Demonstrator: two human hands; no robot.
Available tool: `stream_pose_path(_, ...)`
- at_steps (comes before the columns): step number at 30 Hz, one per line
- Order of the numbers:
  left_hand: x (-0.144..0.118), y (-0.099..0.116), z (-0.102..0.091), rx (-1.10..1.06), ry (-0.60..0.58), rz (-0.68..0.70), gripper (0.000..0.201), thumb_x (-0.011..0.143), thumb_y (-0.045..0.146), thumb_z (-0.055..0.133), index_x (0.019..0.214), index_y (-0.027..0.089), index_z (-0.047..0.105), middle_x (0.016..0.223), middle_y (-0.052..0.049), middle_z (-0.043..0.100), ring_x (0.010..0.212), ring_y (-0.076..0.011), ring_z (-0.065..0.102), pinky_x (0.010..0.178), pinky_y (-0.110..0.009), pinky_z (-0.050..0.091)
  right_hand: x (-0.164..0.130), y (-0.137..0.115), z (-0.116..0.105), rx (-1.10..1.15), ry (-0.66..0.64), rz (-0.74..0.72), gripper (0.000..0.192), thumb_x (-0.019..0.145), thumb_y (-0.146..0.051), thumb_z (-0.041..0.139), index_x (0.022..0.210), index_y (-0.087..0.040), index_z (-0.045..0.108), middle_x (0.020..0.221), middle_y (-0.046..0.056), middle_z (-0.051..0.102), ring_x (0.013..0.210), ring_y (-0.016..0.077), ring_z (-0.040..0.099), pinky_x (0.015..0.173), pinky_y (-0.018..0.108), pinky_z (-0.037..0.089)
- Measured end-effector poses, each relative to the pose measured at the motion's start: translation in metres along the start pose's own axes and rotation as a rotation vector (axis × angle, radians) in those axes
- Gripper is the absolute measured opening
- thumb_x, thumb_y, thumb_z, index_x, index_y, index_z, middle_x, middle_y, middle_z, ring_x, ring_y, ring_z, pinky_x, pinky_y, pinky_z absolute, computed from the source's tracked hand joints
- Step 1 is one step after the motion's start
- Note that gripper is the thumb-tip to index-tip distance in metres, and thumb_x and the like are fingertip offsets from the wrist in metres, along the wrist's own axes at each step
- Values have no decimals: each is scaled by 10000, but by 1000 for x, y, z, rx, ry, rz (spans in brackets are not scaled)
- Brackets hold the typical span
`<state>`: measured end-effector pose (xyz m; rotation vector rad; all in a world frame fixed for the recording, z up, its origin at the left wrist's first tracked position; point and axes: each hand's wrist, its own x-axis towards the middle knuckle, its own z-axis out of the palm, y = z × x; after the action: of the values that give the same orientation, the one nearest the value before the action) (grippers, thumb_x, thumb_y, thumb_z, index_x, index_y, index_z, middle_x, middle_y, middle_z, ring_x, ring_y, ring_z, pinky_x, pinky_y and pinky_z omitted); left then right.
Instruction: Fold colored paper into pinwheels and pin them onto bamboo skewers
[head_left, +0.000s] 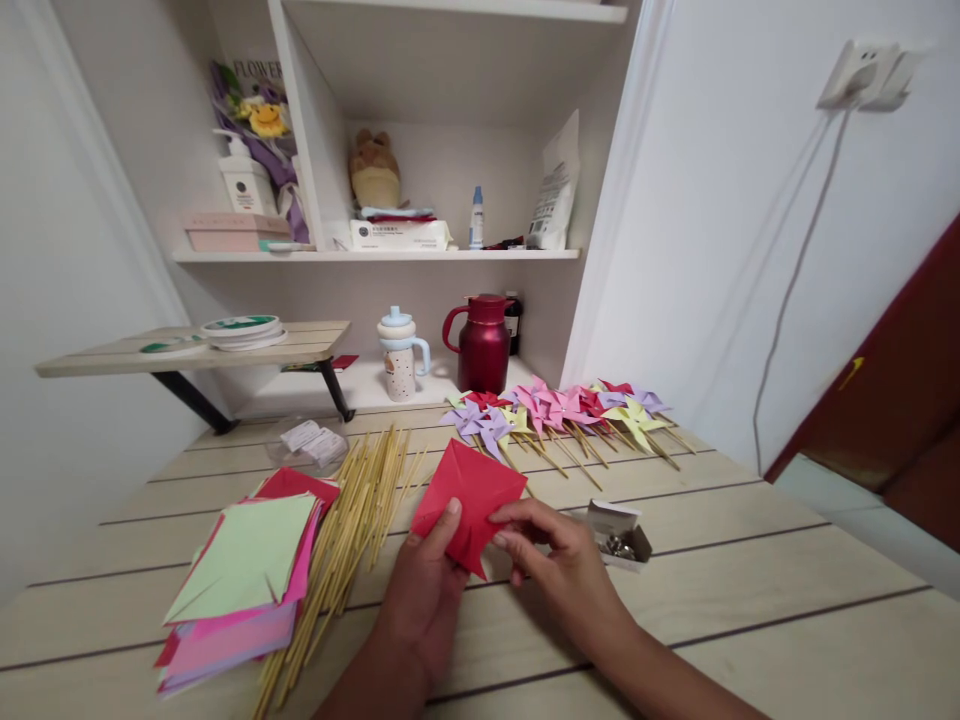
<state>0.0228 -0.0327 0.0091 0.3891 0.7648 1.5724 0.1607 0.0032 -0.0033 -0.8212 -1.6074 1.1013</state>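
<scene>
A red paper square (474, 492), slit at its corners, is held above the table between both hands. My left hand (431, 570) grips it from below, thumb pressed on its front face. With thumb and forefinger, my right hand (551, 550) pinches the paper's right edge. Left of my hands lies a bundle of thin wooden sticks (352, 530), and beside it a stack of coloured paper squares (244, 560), with pale green on top. Just right of my right hand stands a small open box (621, 535) holding small metal pieces.
Finished paper pinwheels (555, 408) on sticks lie at the back right. Behind them stand a dark red jug (484, 345) and a pale cup (400, 360). A clear dish (306, 440) sits behind the sticks; a small raised stand (315, 340) is at the back left.
</scene>
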Motion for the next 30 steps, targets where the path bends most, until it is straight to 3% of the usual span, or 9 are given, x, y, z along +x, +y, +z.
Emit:
stream_pose_path(3,0,1,0,-3,-5,-19,304,790,342,762,992,118,728,997,-124,771,887,-227,718,830,-344,559,-2,1,-1,-19,-41,-4,196,793,-291,710,969,-221,761,692,2,666,438,103,515,406,217,450)
stream_pose_path(7,-2,1,2,-19,23,-7,295,767,326,784,965,114,730,953,-119,772,854,-218,714,801,-334,560,-3,1,1,-53,-25,-24,103,794,-290,712,807,-202,765,694,18,672,481,112,518,425,216,454)
stream_pose_path(10,-4,1,4,-11,14,9,276,773,315,779,963,122,725,958,-110,768,788,-186,699,749,-304,552,-1,-1,2,20,34,54,163,775,-332,727,711,-182,724,634,9,639,472,116,503,417,219,431)
stream_pose_path(15,-5,0,7,-17,-5,-11,226,789,264,761,966,128,720,947,-97,756,857,-183,681,798,-296,527,2,-5,1,26,89,138,240,765,-389,710,680,-165,700,546,-14,572,429,106,433,409,229,345)
stream_pose_path(23,-8,-3,6,92,-15,14,244,761,319,779,911,130,746,917,-88,749,855,-187,655,842,-323,493,5,-2,-3,-79,125,100,214,751,-355,719,661,-162,702,526,-39,494,521,109,378,511,244,297)
stream_pose_path(30,-9,-3,6,185,-14,43,211,765,359,764,787,150,753,757,-49,737,742,-168,637,784,-301,486,6,-3,-3,-143,106,130,239,721,-354,734,586,-175,650,499,-49,464,501,108,359,495,245,281)
